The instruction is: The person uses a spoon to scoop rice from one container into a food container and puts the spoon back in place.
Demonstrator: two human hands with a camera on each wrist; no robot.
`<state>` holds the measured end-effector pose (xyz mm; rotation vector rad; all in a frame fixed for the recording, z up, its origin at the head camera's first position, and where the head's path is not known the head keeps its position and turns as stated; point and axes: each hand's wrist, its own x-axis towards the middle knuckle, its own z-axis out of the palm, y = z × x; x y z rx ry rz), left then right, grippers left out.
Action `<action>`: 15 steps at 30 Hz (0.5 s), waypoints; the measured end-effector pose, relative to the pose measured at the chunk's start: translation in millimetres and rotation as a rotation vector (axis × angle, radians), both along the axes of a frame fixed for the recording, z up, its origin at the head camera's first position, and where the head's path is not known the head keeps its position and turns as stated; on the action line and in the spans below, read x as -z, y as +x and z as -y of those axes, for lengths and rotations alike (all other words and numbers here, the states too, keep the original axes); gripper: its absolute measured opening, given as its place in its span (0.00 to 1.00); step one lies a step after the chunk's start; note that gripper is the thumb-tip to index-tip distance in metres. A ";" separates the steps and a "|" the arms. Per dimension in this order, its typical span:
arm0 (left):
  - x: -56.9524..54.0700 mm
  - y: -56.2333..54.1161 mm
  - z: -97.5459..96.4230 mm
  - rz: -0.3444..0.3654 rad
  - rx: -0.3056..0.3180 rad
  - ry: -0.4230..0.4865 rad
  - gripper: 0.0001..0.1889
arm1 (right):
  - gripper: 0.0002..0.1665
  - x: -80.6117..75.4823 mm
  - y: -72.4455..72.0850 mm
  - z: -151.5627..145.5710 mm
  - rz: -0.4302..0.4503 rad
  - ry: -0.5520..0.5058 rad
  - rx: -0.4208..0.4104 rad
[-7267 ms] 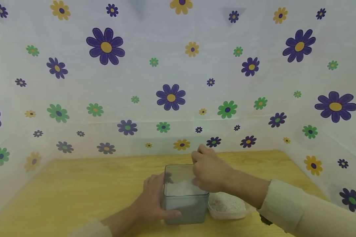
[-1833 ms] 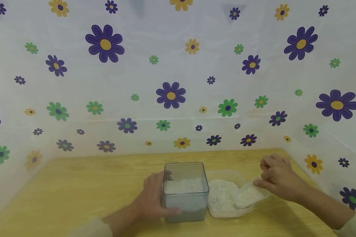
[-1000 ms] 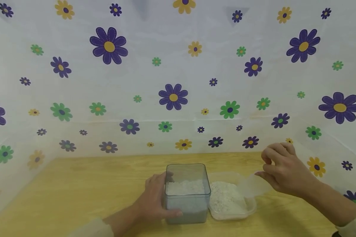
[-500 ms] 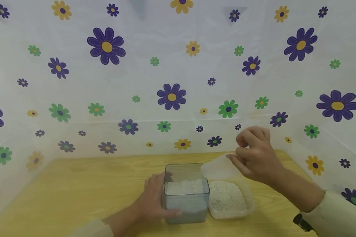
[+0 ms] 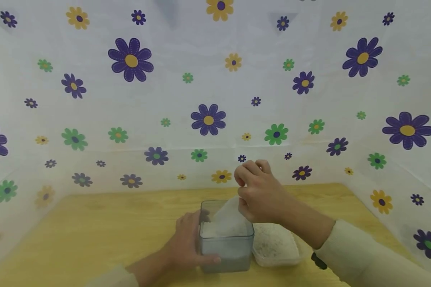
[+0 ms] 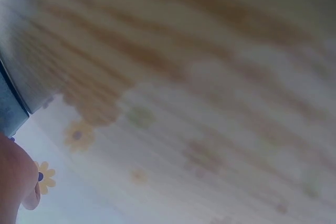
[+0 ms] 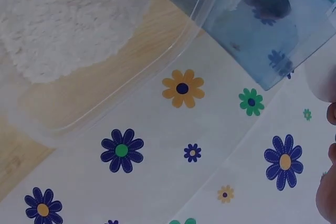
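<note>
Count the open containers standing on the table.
2. One is the blue-tinted square container, gripped by the left hand; the other is the clear plastic tub just to its right. The right forearm may hide others.

Rear wall: white sheeting (image 5: 172,95) printed with purple, yellow and green flowers, a horizontal crease (image 5: 176,147) crossing its lower part. Left side panel (image 5: 14,159) and right side panel (image 5: 398,171): same print, both angled toward the viewer. Counter (image 5: 111,227): light yellow-brown, wood-grain surface, its far edge meeting the rear sheeting. Lighting: soft and subdued, the sheeting greyish toward the top.
</note>
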<state>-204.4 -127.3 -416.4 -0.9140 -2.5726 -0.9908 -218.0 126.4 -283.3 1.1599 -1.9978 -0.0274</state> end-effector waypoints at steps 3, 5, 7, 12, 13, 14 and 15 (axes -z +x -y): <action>-0.8 -1.6 -1.6 0.014 0.001 -0.004 0.52 | 0.18 -0.1 -2.8 11.8 -0.006 0.078 0.039; -4.8 -1.2 -2.9 0.008 0.012 0.002 0.51 | 0.18 0.0 -3.4 19.5 -0.034 0.165 0.074; -9.4 1.7 -3.2 0.007 0.018 0.004 0.49 | 0.18 3.0 -3.0 28.4 -0.045 0.262 0.096; -6.0 4.4 0.9 0.022 0.013 -0.005 0.50 | 0.17 19.5 -0.8 48.7 0.120 0.392 0.141; -3.3 3.5 1.9 0.024 0.010 -0.008 0.51 | 0.17 22.6 -1.3 50.9 0.167 0.393 0.154; -1.6 3.1 2.9 0.023 0.007 -0.008 0.53 | 0.17 25.1 -2.0 52.6 0.209 0.389 0.161; -1.1 2.9 4.0 0.028 0.005 -0.008 0.53 | 0.16 27.5 -3.3 53.9 0.244 0.379 0.162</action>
